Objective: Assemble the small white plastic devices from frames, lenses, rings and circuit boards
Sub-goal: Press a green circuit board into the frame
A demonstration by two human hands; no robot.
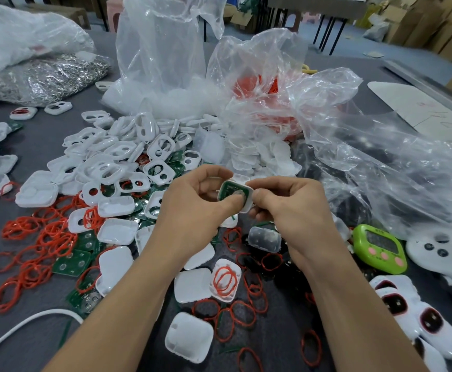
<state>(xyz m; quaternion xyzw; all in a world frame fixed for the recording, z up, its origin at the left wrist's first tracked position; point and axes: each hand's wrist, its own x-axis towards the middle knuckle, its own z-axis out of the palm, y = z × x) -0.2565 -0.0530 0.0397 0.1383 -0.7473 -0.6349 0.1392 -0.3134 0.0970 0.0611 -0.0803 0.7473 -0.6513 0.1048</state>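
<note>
Grey bench (pixel 45 146) littered with loose frames (pixel 112 170) and red rings (pixel 39 237). Left hand (pixel 192 208) and right hand (pixel 292 208) both pinch one white frame (pixel 248 200) above the pile — green circuit board (pixel 229 189) inside. Risk: uneven thumb pressure seats it crooked — or pops it loose.

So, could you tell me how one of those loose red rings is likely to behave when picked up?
Probably floppy: the red rings lie bent into uneven ovals. Likely very light, being thin loops. They may snag and lift together, since many overlap in tangles.
</note>
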